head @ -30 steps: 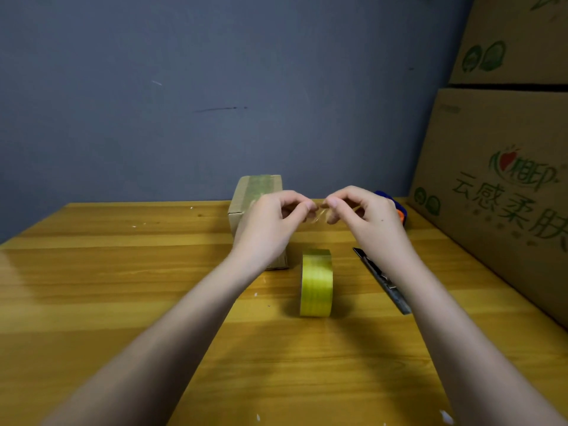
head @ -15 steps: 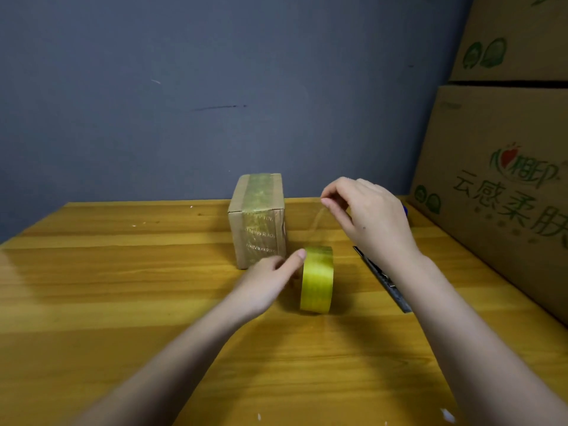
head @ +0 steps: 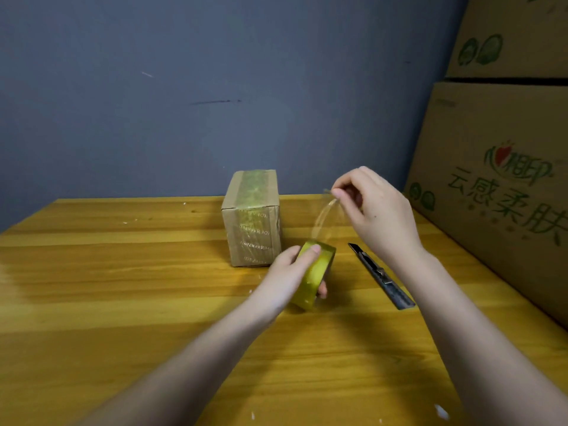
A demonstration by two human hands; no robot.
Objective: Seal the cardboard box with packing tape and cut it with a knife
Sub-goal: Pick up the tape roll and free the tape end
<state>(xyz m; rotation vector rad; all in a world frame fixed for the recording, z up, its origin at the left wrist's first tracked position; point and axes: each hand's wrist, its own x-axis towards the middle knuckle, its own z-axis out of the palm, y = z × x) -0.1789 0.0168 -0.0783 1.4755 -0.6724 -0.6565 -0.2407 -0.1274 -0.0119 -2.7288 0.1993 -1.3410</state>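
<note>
Fingers of the left hand [head: 287,272] wrap the yellow tape roll [head: 315,275], thumb pressed on its upper rim and the other fingertips curled under the far side, so the roll sits tilted in that grip; whether its lower edge touches the wooden table [head: 123,302] I cannot tell. Above and to the right of those fingers, the right hand [head: 378,210] pinches the free end of the tape between thumb and forefinger, the remaining fingers folded loosely behind. A clear strip of tape [head: 322,219] (thin and hard to see against the wood) runs from that pinch down to the top of the roll.

Just beyond the left fingertips, and slightly to their left, the small cardboard box [head: 252,219] stands upright on the table, apart from both hands. A band of yellowish tape already runs over its top and down the face toward the camera.

Right of the roll, below the right wrist, the utility knife [head: 381,276] lies flat on the table, blade end pointing away from the person, touched by neither hand.

Past the right hand, large printed cartons [head: 498,179] are stacked at the table's right edge, against a grey-blue wall [head: 215,87].
</note>
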